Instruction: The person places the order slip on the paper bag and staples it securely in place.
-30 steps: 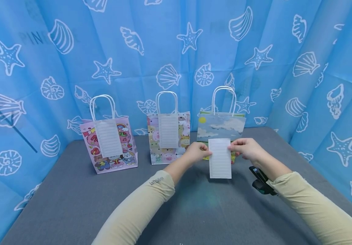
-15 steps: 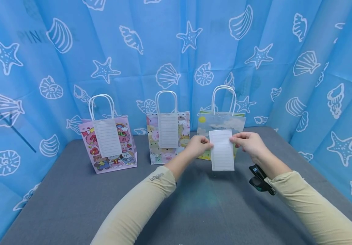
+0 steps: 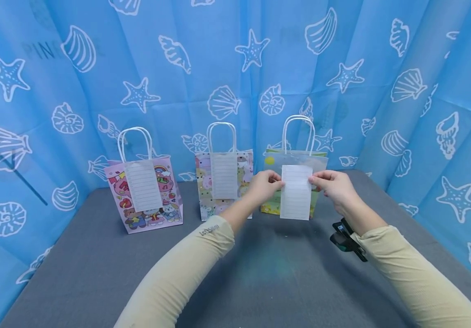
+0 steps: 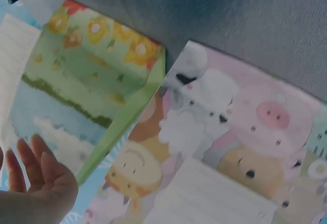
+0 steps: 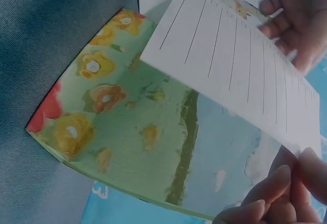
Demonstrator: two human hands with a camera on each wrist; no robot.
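A lined white paper slip [image 3: 296, 196] hangs upright in front of the right paper bag [image 3: 271, 208], which is printed with sky, grass and yellow flowers. My left hand [image 3: 266, 186] pinches the slip's left edge, and my right hand [image 3: 335, 187] pinches its right edge, both near the top. In the right wrist view the slip [image 5: 225, 55] stands at an angle to the bag's printed front [image 5: 138, 101], its lower end apart from it. The left wrist view catches my left hand [image 4: 43, 188] beside the bag, with the slip partly out of frame.
An animal-print paper bag [image 3: 206, 200] stands in the middle and a pink cartoon bag [image 3: 153, 221] at the left, each with a lined slip on its front. All have white handles. A blue seashell curtain [image 3: 178, 36] hangs behind the grey table [image 3: 235, 282].
Both hands have raised the lined slip and brought it up over the right bag's front. The three bags keep their places.
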